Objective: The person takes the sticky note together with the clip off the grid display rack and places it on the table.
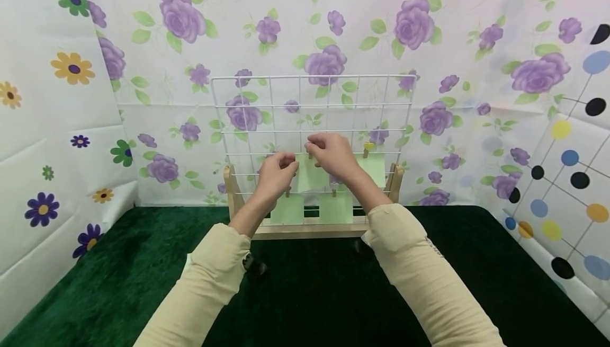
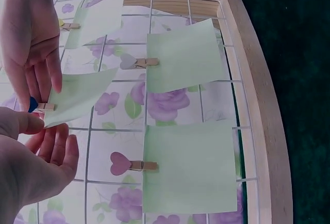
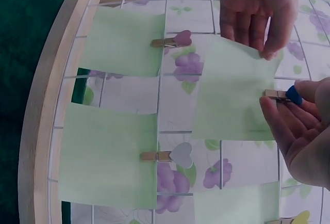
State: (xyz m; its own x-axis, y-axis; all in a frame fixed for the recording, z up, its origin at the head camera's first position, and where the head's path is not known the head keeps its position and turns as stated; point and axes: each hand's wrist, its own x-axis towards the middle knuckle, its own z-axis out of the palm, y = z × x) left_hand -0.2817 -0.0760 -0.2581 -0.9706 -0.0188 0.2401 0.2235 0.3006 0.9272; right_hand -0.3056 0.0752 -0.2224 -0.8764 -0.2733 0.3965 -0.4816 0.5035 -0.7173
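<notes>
Far left, a wooden stand (image 1: 233, 190) bore the white wire grid (image 1: 286, 77). Next came my left hand (image 1: 278, 176), thumb and fingertips pinched together on the left top corner of a pale green note (image 3: 234, 97). Below, the lower-left note (image 1: 288, 209) hung from a pink heart clip (image 2: 120, 163). The note I held was up against the grid, above the lower pair. My right hand (image 1: 333, 155) was clamped on a blue heart clip (image 3: 294, 96), its wooden tips over the note's top edge; could not tell whether they had the wire too. Farther right: the lower-right note (image 1: 336, 209) under a white heart clip (image 3: 181, 155), then the upper-right note (image 1: 374, 169) under a yellow clip (image 1: 368, 147). Step in hand, I judged: pegging this note to the grid. The next move seemed to call for levelling the corner, making sure paper and wire were both caught, then letting go gently.
</notes>
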